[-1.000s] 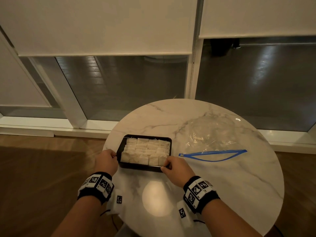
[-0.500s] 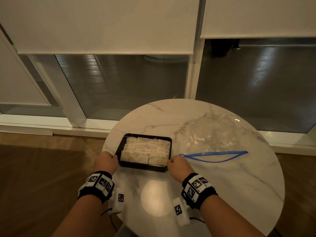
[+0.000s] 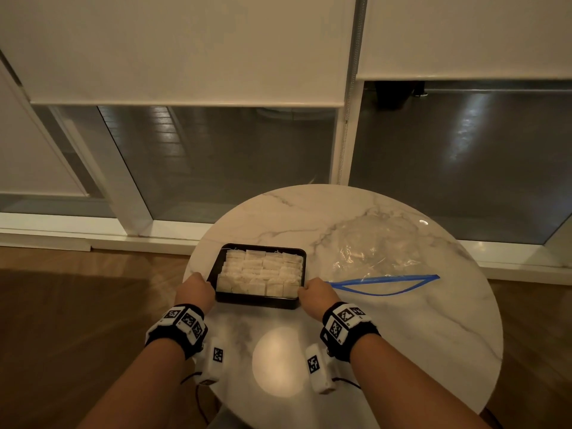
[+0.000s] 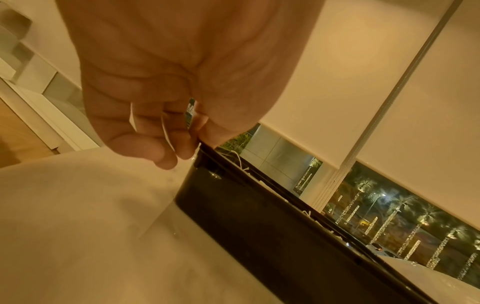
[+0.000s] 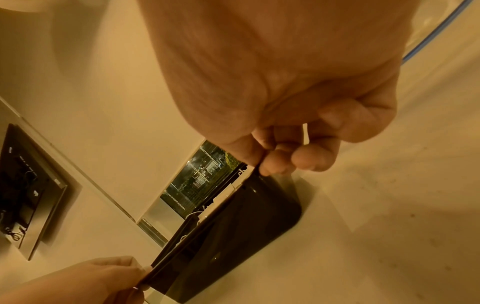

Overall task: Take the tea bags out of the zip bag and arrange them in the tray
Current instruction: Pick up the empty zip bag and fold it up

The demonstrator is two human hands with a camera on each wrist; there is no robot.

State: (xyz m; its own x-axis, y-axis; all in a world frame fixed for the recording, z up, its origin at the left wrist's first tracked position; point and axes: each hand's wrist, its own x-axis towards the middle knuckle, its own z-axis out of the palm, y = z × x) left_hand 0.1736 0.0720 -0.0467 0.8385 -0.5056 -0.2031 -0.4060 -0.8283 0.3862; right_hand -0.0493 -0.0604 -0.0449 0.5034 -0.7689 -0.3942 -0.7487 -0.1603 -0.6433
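A black rectangular tray (image 3: 258,302) sits on the round marble table (image 3: 402,329), filled with rows of white tea bags (image 3: 261,271). My left hand (image 3: 195,289) pinches the tray's near left corner; the left wrist view shows the thumb and curled fingers (image 4: 166,148) on the tray rim (image 4: 259,205). My right hand (image 3: 312,292) pinches the near right corner, fingers (image 5: 280,162) on the tray (image 5: 246,222). The clear zip bag (image 3: 380,252) with a blue zipper strip (image 3: 383,278) lies open and flat to the right of the tray.
The table's left edge runs close to the tray's left side, with wooden floor (image 3: 77,305) below. A window with roller blinds (image 3: 185,48) stands behind the table. A bright lamp reflection (image 3: 277,362) lies on the marble between my wrists.
My right hand has slid from the tray's near edge out to its near right corner. The left hand stays at the near left corner. The tray has hardly moved.
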